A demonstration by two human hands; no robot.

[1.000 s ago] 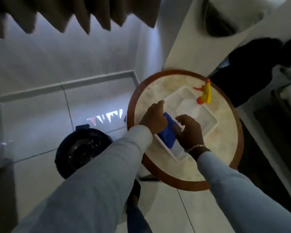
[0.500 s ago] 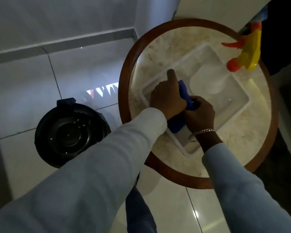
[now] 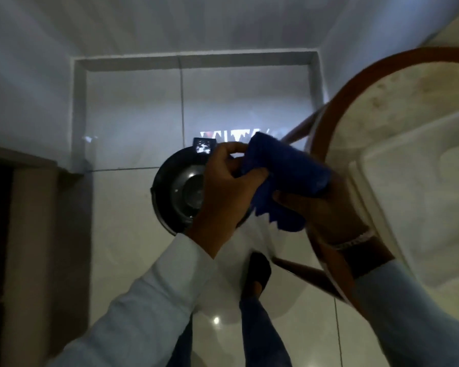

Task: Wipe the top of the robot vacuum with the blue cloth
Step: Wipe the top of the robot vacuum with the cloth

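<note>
The blue cloth (image 3: 286,176) is bunched up in the air between both my hands, off the table's left edge. My left hand (image 3: 223,192) pinches its left side with thumb and fingers. My right hand (image 3: 326,213) grips it from below on the right. The black round robot vacuum (image 3: 175,192) sits on the white tiled floor below and behind my left hand, which hides its right part. The cloth is not touching the vacuum.
A round marble table with a brown wooden rim (image 3: 326,123) fills the right side, with a clear plastic tray (image 3: 398,197) on it. Its wooden legs (image 3: 297,268) reach down by my foot (image 3: 257,276). A wall skirting (image 3: 196,59) bounds the floor behind; dark furniture (image 3: 0,234) stands at left.
Both hands have lifted the blue cloth out of the tray and carried it left, off the table and above the vacuum. The view has swung left, and the spray bottle is out of view.
</note>
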